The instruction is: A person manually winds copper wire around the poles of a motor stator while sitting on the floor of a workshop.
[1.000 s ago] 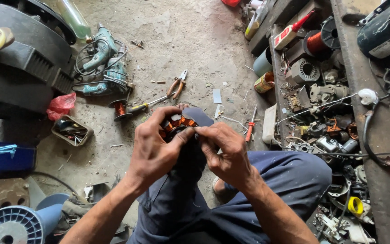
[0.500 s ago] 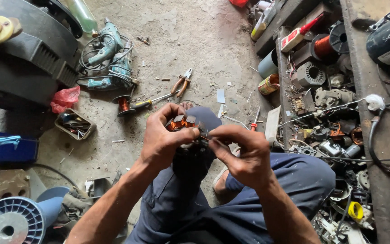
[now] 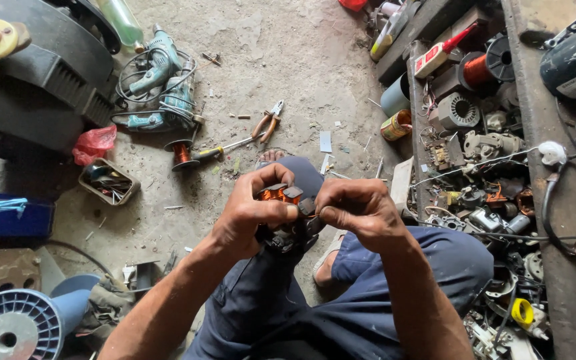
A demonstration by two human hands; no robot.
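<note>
2 hands working a copper-wound motor coil (image 3: pixel 281 197) over the raised knee.
Vs 0.5 s ago: hands sitting closer together. Left hand (image 3: pixel 251 213) clamping coil; right hand (image 3: pixel 358 210) fingers pinched at its edge. Small tray (image 3: pixel 108 181) w/ metal bits lying on floor.

Small motor stator (image 3: pixel 281 200), copper-orange windings, dark core, held above knee between both hands.

A cluttered repair workshop for electric motors and tools: a bare concrete floor (image 3: pixel 288 60) strewn with power drills (image 3: pixel 161 87), pliers (image 3: pixel 268 123), a screwdriver (image 3: pixel 225 148), copper wire spools (image 3: pixel 485 67), and shelves (image 3: pixel 475 167) heaped with motor parts.
</note>
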